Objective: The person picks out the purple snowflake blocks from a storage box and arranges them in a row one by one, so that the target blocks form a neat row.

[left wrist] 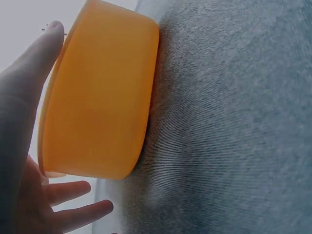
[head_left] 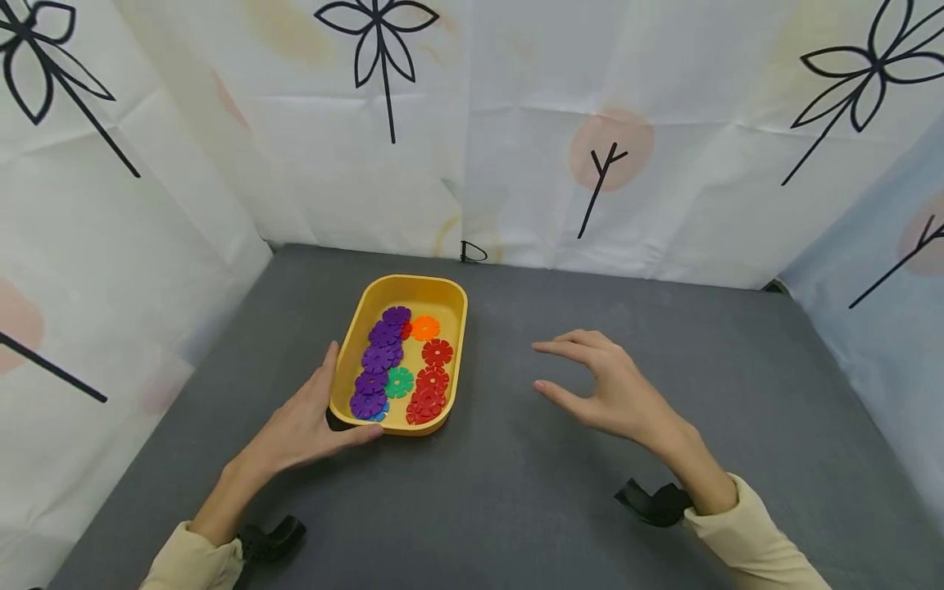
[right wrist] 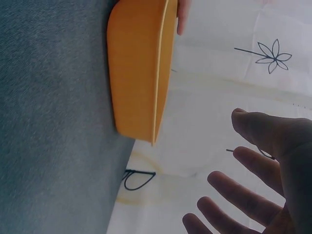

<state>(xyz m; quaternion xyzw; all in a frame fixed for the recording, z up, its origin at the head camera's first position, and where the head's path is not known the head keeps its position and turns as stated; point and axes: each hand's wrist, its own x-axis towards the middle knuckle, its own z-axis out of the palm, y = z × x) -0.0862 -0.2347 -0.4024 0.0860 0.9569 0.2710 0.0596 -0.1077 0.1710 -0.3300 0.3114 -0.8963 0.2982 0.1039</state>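
A yellow rectangular tray [head_left: 459,360] rests on the grey table. Inside it lie flower-shaped plastic discs: a column of purple discs [head_left: 381,358] along the left, red discs [head_left: 437,352] on the right, an orange disc [head_left: 425,328], a green disc [head_left: 400,382] and a partly covered blue piece [head_left: 379,414]. My left hand [head_left: 298,430] spans the tray's near left corner, its thumb along the front rim and fingers at the left side. In the left wrist view two of its fingers [left wrist: 80,217] stretch out straight. Right of the tray, my right hand [head_left: 608,385] hovers with thumb and fingers apart, holding nothing.
Dark straps [head_left: 652,501] are at both wrists. A white cloth [head_left: 516,164] with drawn flowers and pale circles hangs behind the table [head_left: 516,508] and at its sides.
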